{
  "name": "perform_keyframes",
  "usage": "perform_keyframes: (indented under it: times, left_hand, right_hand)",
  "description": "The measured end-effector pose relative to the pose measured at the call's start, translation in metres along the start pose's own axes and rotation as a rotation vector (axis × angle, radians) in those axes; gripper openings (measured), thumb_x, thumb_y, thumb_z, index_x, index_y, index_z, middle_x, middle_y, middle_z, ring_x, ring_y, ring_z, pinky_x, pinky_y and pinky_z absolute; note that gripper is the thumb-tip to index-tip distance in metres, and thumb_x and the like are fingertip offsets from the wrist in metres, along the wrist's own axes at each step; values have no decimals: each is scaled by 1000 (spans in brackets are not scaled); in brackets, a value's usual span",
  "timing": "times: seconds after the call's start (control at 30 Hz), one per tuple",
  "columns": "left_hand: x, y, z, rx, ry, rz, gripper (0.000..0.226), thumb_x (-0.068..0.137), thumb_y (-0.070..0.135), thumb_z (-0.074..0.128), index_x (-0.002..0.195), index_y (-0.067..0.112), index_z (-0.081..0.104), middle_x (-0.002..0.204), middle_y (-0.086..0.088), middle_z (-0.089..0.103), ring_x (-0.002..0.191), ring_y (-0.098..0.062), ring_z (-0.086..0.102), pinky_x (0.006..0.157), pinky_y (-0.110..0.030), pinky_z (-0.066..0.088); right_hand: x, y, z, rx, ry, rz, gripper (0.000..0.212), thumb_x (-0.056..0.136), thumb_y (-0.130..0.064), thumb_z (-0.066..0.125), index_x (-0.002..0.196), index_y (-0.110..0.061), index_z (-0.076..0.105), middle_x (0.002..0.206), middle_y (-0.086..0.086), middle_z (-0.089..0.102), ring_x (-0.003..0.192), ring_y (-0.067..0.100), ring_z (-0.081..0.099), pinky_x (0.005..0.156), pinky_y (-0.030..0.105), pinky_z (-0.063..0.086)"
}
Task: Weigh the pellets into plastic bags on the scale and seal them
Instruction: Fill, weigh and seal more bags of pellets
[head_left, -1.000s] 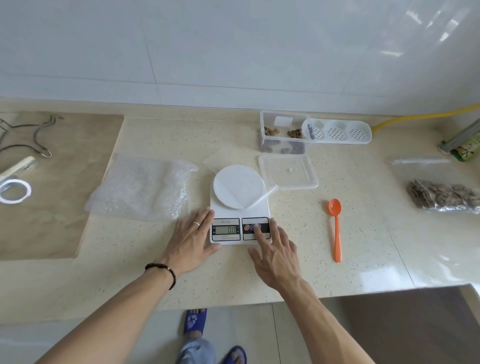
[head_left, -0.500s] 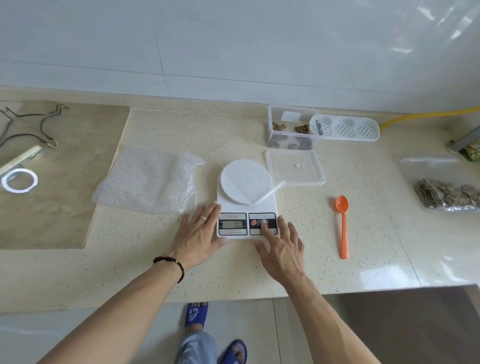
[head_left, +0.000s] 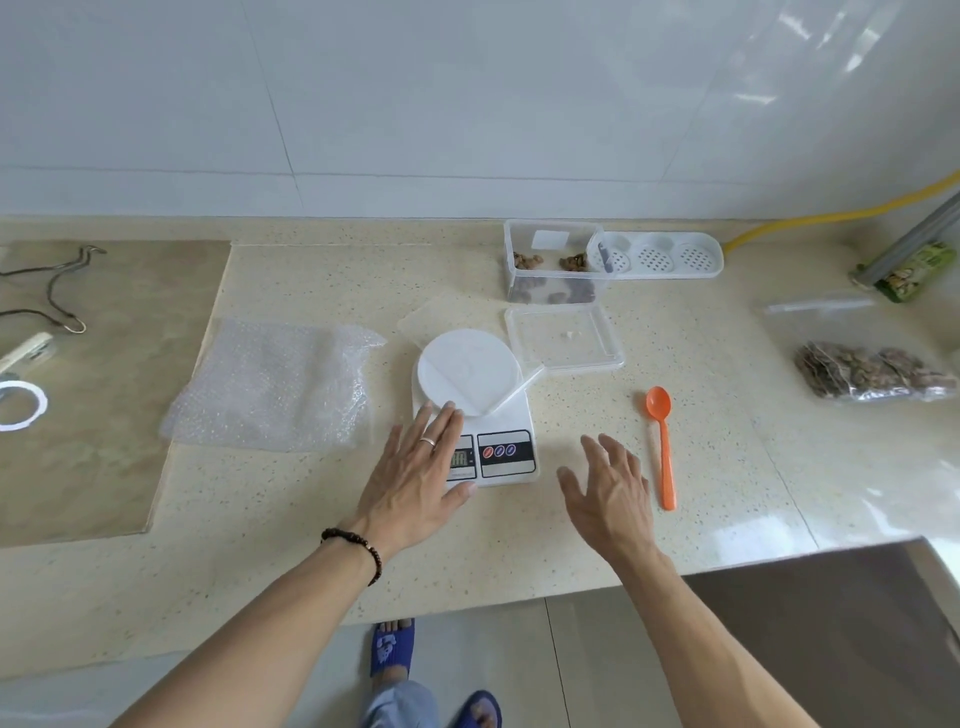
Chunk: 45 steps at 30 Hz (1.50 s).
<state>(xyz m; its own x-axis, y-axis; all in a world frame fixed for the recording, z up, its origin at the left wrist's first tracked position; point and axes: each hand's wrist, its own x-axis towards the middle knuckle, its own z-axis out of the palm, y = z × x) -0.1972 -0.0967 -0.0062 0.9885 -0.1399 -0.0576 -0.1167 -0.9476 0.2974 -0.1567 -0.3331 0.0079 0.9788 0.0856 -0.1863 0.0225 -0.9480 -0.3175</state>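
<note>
head view: a speckled beige counter (head_left: 675, 332) runs under a white tiled wall (head_left: 467, 104). the white scale (head_left: 511, 415), with an empty clear bag (head_left: 467, 371) on its round plate, sits partly under the left hand (head_left: 418, 480), which lies flat with straight fingers over the display. the right hand (head_left: 610, 493) hovers spread just right of the scale, holding nothing. an orange spoon (head_left: 661, 441) lies just beside it; a filled pellet bag (head_left: 872, 371) lies far to its right.
</note>
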Motion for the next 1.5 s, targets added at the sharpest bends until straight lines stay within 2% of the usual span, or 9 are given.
perform_keyframes:
  times: [0.2, 0.3, 0.43, 0.6, 0.8, 0.93, 1.07, 1.37, 1.5]
  left_hand:
    - [33, 42, 14, 68, -5, 169, 83, 88, 62, 14, 154, 12, 3, 162, -2, 3, 149, -23, -7, 120, -45, 1]
    - [45, 57, 23, 69, -19, 196, 80, 92, 59, 19, 154, 14, 0, 163, -1, 3, 149, -21, -10, 117, -42, -8]
    - [55, 68, 26, 78, -51, 214, 80, 92, 59, 22, 154, 14, 0, 163, -1, 5, 149, -21, -9, 116, -42, -7]
    - [66, 67, 25, 102, -41, 236, 83, 88, 62, 14, 154, 13, 7, 161, -4, 13, 149, -21, -3, 117, -45, -1]
    - [75, 41, 4, 74, -24, 177, 80, 90, 61, 19, 153, 13, 18, 160, -3, 19, 149, -19, 1, 118, -44, 0]
    - [94, 3, -15, 105, 1, 131, 76, 91, 58, 21, 150, 11, 29, 156, -8, 31, 148, -25, 14, 117, -49, 12]
    - [118, -23, -28, 92, -16, 115, 79, 89, 59, 17, 151, 10, 26, 158, -9, 26, 148, -27, 13, 117, -50, 15]
    - [175, -37, -52, -15, -112, 198, 86, 80, 59, -1, 154, 16, 10, 162, 1, 8, 149, -18, -7, 120, -46, -3]
    - [201, -21, -88, -169, -197, 260, 61, 90, 51, 17, 130, 17, 50, 151, 1, 35, 146, -17, 17, 120, -48, -1]
  right_hand:
    - [18, 58, -33, 117, 101, 279, 53, 95, -33, 59, 138, -6, 45, 122, 15, 59, 106, 31, 57, 89, 43, 47]
    - [27, 75, -39, 223, 116, 387, 57, 94, -30, 61, 142, -5, 43, 122, 13, 62, 106, 30, 60, 89, 41, 50]
    - [35, 84, -33, 336, 97, 441, 54, 92, -18, 60, 142, -8, 43, 91, 2, 63, 85, 28, 67, 80, 47, 57]
    - [45, 86, -34, 436, -31, 524, 35, 87, -6, 53, 121, -14, 59, 92, 7, 64, 73, 22, 64, 64, 36, 58]
    - [63, 46, -43, 730, 28, 480, 17, 93, -8, 48, 105, -10, 59, 90, 9, 66, 78, 21, 66, 61, 30, 52]
    - [81, 3, -38, 806, -50, 411, 8, 86, -12, 52, 82, -10, 58, 71, 5, 56, 61, 17, 48, 56, 32, 41]
    - [102, -33, -24, 823, -115, 454, 28, 85, -29, 67, 65, -15, 53, 57, -2, 45, 54, 15, 42, 55, 30, 37]
    - [125, -61, -55, 869, -173, 336, 4, 81, -12, 70, 77, -12, 72, 59, -6, 51, 55, 10, 43, 56, 24, 38]
    - [134, -68, -99, 829, -175, 205, 9, 81, -12, 69, 73, -14, 71, 56, -8, 50, 53, 10, 41, 56, 24, 36]
